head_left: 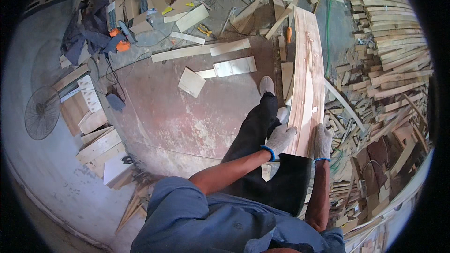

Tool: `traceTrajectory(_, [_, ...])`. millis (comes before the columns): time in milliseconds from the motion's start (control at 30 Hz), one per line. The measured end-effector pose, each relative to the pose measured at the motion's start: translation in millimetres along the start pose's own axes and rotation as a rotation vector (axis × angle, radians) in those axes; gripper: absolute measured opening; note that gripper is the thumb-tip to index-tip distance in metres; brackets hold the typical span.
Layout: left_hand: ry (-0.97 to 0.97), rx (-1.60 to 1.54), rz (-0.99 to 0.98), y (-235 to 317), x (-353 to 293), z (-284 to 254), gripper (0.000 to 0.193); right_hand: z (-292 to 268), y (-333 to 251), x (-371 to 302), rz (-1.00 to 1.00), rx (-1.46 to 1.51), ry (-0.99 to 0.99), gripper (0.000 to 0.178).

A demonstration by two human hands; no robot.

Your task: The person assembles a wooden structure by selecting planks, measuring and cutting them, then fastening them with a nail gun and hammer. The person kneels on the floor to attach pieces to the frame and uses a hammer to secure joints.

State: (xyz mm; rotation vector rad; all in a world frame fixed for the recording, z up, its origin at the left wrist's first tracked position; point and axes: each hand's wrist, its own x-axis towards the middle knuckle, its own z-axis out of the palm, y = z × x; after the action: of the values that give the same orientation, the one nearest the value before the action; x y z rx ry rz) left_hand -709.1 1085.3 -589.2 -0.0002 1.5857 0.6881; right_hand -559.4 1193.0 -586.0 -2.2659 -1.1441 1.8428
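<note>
A long, wide wooden board [307, 75] with brown grain streaks stretches away from my body, its near end between my two hands. My left hand [282, 139], in a pale knit glove with a blue cuff, grips the board's left edge close to that end. On the opposite edge, my right hand [322, 142] in a matching glove is closed round the wood. The thumbs lie near the top face; the fingers beneath are hidden. Beyond, an orange-handled tool [289, 34] lies just left of the board's far part.
Stacked wooden strips [393, 28] and heaped offcuts fill the right side. A green hose [329, 33] runs beside the board. Flat wood pieces [191, 82] lie on the reddish floor. At left are a round fan [42, 112] and more boards [101, 146]; dark cloth [89, 33] lies farther off.
</note>
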Motion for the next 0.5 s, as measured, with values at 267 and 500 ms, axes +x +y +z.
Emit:
traceTrajectory(267, [-0.086, -0.057, 0.034, -75, -16, -13, 0.041, 0, 83, -30, -0.042, -0.213, 0.021, 0.039])
traceTrajectory(500, [-0.061, -0.297, 0.007, -136, -29, -26, 0.034, 6, 148, -56, 0.094, -0.047, 0.115, 0.044])
